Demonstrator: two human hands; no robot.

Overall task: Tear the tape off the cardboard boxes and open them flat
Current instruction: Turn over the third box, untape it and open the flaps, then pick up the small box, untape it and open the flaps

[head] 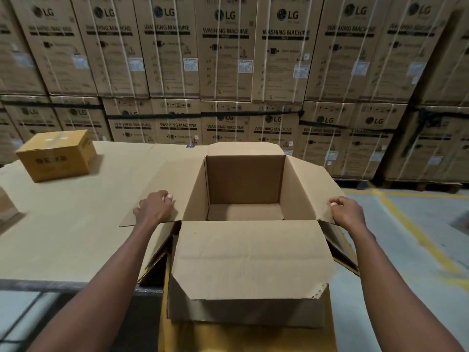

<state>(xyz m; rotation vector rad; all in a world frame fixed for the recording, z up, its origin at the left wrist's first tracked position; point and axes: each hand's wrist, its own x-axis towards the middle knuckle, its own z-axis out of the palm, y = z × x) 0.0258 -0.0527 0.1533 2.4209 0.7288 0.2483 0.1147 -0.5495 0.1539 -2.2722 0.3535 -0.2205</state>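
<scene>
An open cardboard box (245,181) stands in front of me at the table's right end, empty inside, with all its top flaps spread outward. The near flap (251,260) hangs toward me. My left hand (154,208) presses on the left flap, fingers curled over it. My right hand (346,212) grips the outer edge of the right flap. A smaller box (57,154), still sealed with tape on top, sits at the table's far left.
The table (76,224) is covered with flat cardboard sheets. Part of another box (7,207) shows at the left edge. A wall of stacked washing machine cartons (228,72) stands behind. Grey floor with yellow lines (418,237) lies to the right.
</scene>
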